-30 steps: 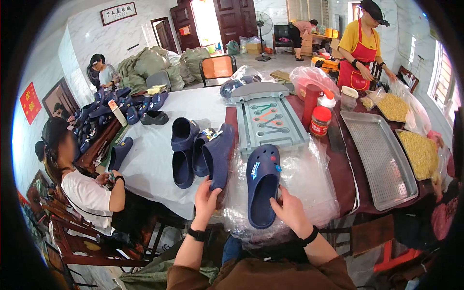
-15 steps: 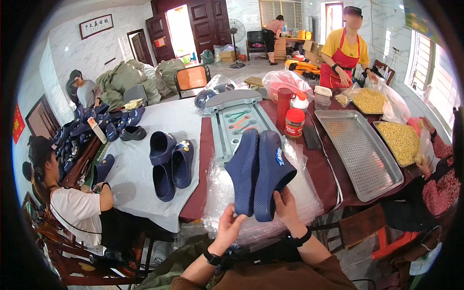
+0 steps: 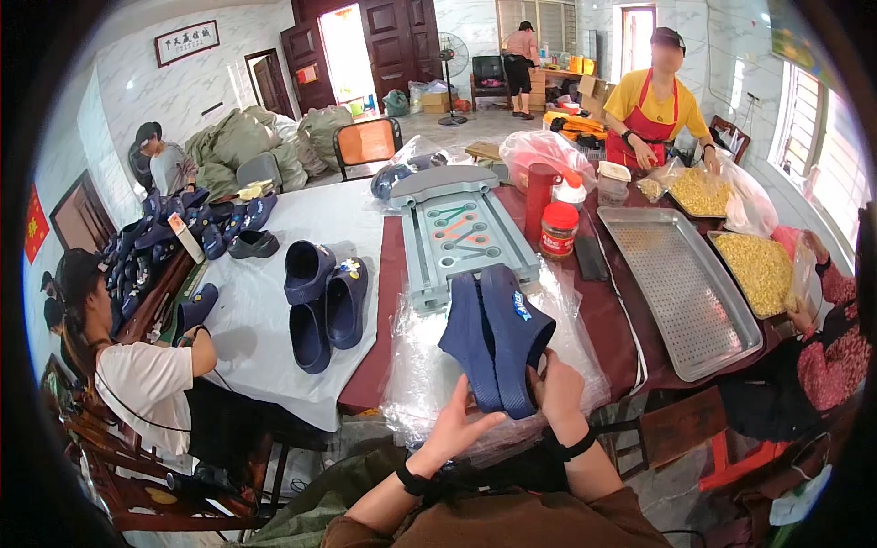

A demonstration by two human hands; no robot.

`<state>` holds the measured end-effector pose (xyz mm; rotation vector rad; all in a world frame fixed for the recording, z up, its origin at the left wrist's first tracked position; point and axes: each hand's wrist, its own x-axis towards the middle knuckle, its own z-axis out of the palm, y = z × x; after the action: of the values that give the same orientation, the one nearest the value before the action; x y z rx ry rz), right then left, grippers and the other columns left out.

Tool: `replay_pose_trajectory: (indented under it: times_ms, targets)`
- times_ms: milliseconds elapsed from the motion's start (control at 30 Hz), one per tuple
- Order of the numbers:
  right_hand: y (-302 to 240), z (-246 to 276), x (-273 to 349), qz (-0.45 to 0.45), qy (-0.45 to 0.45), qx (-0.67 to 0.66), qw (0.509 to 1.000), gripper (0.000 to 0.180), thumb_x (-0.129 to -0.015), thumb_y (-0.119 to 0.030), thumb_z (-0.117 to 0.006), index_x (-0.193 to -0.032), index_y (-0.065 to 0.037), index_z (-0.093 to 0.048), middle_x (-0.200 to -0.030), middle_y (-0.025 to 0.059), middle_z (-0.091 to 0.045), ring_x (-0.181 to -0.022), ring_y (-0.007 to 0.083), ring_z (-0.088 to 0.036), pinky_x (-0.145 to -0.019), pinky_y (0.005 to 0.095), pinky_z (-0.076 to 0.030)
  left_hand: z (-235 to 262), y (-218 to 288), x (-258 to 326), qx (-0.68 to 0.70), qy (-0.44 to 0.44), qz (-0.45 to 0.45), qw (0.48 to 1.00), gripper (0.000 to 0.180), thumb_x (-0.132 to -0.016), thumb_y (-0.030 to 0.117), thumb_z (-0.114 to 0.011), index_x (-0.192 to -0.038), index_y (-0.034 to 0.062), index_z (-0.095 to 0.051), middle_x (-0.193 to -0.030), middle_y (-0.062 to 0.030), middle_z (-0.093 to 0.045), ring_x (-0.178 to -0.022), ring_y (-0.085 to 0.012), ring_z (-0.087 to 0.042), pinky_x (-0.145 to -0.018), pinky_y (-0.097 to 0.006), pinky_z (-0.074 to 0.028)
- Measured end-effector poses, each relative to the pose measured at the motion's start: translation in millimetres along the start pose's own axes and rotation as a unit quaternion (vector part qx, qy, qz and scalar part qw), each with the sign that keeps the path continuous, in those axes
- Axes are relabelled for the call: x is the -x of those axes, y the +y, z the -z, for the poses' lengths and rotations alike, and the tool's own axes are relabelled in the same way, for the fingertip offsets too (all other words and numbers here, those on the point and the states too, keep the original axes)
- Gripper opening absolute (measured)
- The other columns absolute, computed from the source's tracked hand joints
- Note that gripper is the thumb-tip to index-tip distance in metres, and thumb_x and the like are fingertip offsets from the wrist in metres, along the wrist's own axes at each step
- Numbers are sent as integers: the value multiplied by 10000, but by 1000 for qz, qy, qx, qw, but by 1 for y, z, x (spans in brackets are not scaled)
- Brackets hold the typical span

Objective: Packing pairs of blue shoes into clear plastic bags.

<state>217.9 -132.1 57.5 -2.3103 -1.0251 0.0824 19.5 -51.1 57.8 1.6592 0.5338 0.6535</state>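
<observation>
Over the stacked clear plastic bags (image 3: pixel 406 393), a pair of navy foam clogs (image 3: pixel 498 347) is pressed together on edge, a light blue charm on the right one's side. My right hand (image 3: pixel 559 393) grips the near end of the right clog. With its fingers against the left clog and thumb stretched below the near end, my left hand (image 3: pixel 457 422) holds the pair from the left. On the white sheet to the left stand three more navy clogs (image 3: pixel 345 306), one with flower charms. Just beyond the bags lies a grey plastic rack with slotted holes (image 3: pixel 470 233).
A red-lidded jar (image 3: pixel 558 233), a dark red cup (image 3: pixel 541 201) and a phone (image 3: pixel 591 259) stand right of the rack. Farther right are a perforated metal tray (image 3: pixel 681 292) and trays of yellow pieces (image 3: pixel 751 272). Several people work around the table; clogs pile up (image 3: pixel 151 237) far left.
The clogs have come down slightly and tipped lower over the bags. My left hand has shifted right along the left clog, its thumb now spread out. Across the table, the aproned person has leaned lower.
</observation>
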Motion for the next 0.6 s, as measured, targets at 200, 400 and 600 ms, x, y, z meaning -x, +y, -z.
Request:
replay_pose_trajectory:
  times_ms: [200, 400, 600]
  targets:
    - [0, 26, 13, 70, 56, -139, 986, 579, -877, -347, -774, -1309, -4, -598, -1028, 200, -694, -909, 350, -703, -777, 443, -555, 6, -5, 0, -83, -42, -3, 996, 875, -890, 180, -796, -1574, 11, -277, -1376, -220, -598, -1175, -298, -651, -1024, -400, -514]
    - [-40, 34, 26, 190, 41, -105, 975, 1133, -759, -551, -841, -1572, -8, -268, -1209, 281, -564, -1022, 451, -649, -842, 495, -552, 5, -4, -1, -221, -105, -16, 969, 822, -873, 236, -793, -1530, 20, -349, -1343, -257, -601, -1124, -416, -626, -978, -457, -522]
    - [-48, 26, 27, 119, -31, -52, 991, 1211, -694, -566, -867, -1591, -43, -245, -1216, 296, -530, -1007, 482, -639, -820, 526, -549, 11, -29, -6, -250, -142, -104, 952, 650, -878, 171, -758, -1448, 48, -471, -1428, -228, -569, -1235, -463, -536, -1094, -479, -422]
